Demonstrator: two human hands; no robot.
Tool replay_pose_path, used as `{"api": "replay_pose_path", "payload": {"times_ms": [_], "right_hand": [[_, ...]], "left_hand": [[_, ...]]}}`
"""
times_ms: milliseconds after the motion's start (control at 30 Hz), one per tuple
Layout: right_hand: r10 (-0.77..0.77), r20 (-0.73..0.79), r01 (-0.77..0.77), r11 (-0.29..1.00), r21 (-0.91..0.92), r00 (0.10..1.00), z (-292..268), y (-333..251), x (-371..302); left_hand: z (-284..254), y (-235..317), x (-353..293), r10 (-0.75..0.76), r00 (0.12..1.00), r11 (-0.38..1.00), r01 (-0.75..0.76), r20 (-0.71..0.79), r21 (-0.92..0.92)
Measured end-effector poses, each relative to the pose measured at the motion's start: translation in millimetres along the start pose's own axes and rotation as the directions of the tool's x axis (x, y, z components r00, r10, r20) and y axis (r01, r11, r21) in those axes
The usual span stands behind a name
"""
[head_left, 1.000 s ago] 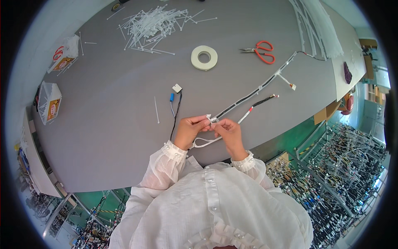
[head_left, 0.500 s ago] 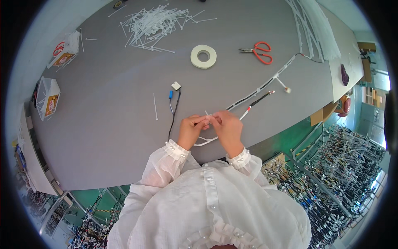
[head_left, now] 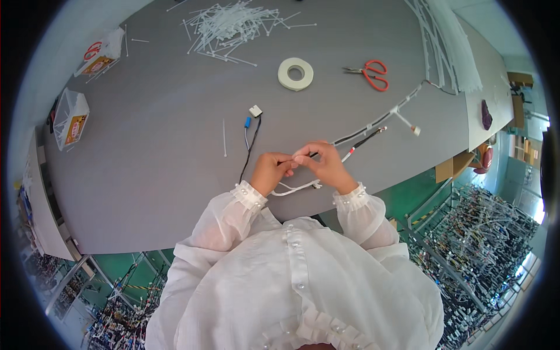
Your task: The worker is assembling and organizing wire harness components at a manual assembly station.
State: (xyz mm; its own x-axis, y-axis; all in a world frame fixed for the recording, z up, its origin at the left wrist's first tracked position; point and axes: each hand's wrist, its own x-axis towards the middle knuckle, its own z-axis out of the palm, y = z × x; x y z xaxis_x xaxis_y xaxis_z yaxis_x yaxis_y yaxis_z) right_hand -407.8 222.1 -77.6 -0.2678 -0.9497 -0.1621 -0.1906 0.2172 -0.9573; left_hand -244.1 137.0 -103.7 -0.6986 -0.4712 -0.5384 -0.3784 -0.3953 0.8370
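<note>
My left hand (head_left: 271, 170) and my right hand (head_left: 328, 167) meet at the near part of the table, fingers pinched together on a wire harness (head_left: 366, 129). Its long, white-banded black branch leads from my right hand to the far right. On the left, a black cable with a white connector (head_left: 255, 111) and a blue connector (head_left: 247, 122) comes out by my left wrist. White sleeved leads (head_left: 294, 189) loop below my hands. A shorter black branch with a red and white band (head_left: 350, 153) lies right of my right hand. My fingertips hide the exact spot they pinch.
A single cable tie (head_left: 224, 138) lies left of the connectors, with a heap of cable ties (head_left: 230, 29) farther back. Beyond my hands are a roll of white tape (head_left: 282, 74) and red-handled scissors (head_left: 380, 76). Two clear bins (head_left: 74, 108) stand left; long white strips (head_left: 449, 46) lie far right.
My right hand has turned and spread outward to the right, its fingertips still meeting those of my left hand. The white tip above my fingers no longer shows. The whole view has shifted slightly.
</note>
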Motion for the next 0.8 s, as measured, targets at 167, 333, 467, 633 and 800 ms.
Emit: {"api": "replay_pose_path", "payload": {"times_ms": [167, 333, 467, 633, 800], "right_hand": [[0.263, -0.043, -0.247, 0.943, 0.221, 0.964, 1, -7, 7], [0.271, -0.068, -0.26, 0.955, 0.142, 0.96, 2, 5, 8], [0.107, -0.086, -0.126, 0.958, -0.257, 0.991, 13, 4, 10], [0.123, -0.152, -0.09, 0.974, 0.21, 0.981, 18, -6, -3], [0.193, -0.109, -0.141, 0.919, 0.368, 0.975, 12, 1, -4]], "left_hand": [[3, -10, -7, 0.207, 0.976, 0.978, -0.208, -0.065, -0.015], [15, -13, -14, 0.096, 0.982, 0.995, -0.09, -0.161, 0.047], [21, -16, -16, 0.36, 0.919, 0.893, -0.289, -0.163, 0.346], [14, -8, -13, 0.516, 0.831, 0.808, -0.39, -0.21, 0.441], [13, -10, -15, 0.576, 0.797, 0.757, -0.436, -0.181, 0.486]]}}
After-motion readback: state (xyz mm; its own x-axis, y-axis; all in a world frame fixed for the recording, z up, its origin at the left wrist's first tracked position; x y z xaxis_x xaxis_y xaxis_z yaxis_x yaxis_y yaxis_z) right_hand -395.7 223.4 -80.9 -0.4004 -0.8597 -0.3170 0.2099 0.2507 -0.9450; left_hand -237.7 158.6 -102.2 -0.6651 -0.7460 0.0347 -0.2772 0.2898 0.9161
